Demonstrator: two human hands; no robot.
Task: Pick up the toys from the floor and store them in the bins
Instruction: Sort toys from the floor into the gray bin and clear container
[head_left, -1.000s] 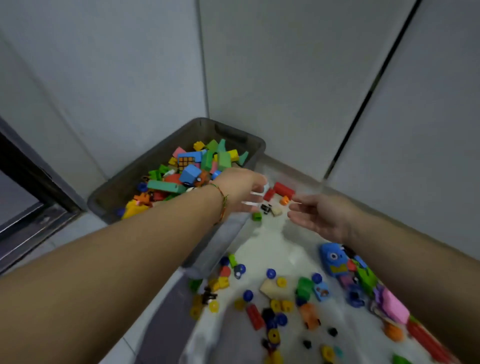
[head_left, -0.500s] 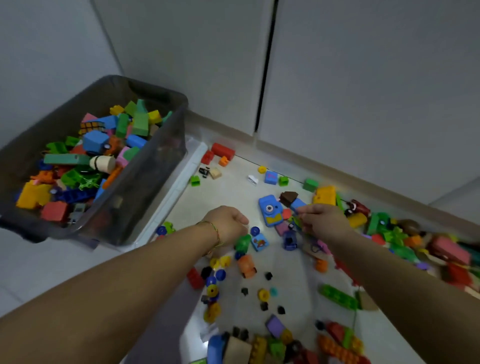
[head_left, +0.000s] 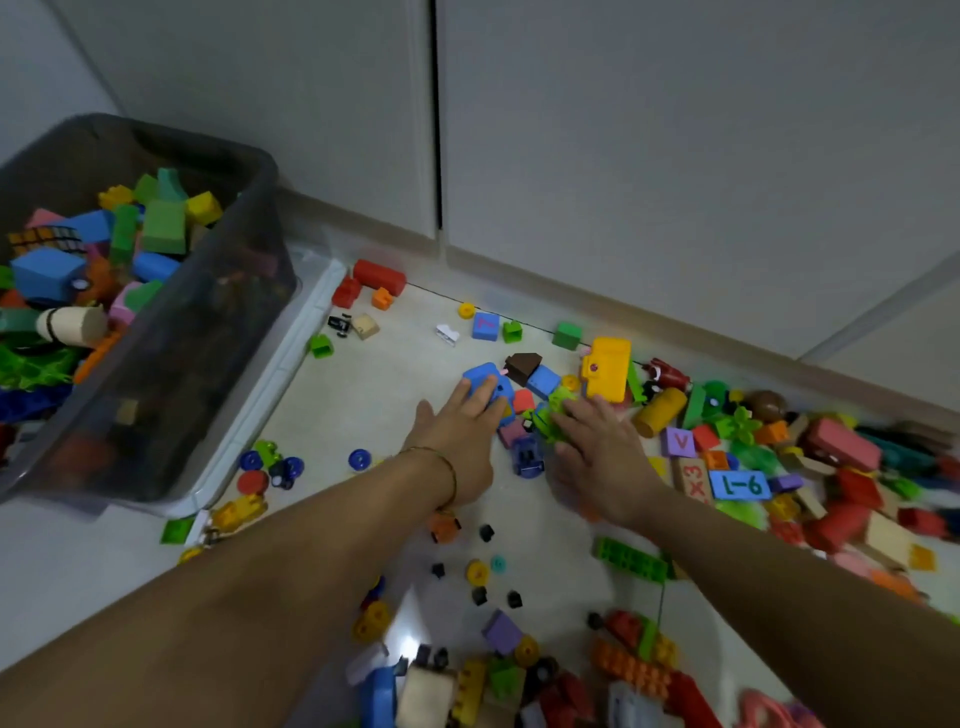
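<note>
Both hands moved forward, left hand (head_left: 464, 434) on blue toy (head_left: 485, 383), right hand (head_left: 597, 447) on green piece (head_left: 553, 415)

**Both hands reaching forward, palms down**

Two bare forearms stretch forward and converge. The left hand (head_left: 462, 436) lies palm down with fingers extended and slightly spread, a thin bracelet (head_left: 441, 460) around its wrist. Just beside it, the right hand (head_left: 602, 452) is also palm down, fingers loosely splayed forward, neither hand closed into a fist.
</note>
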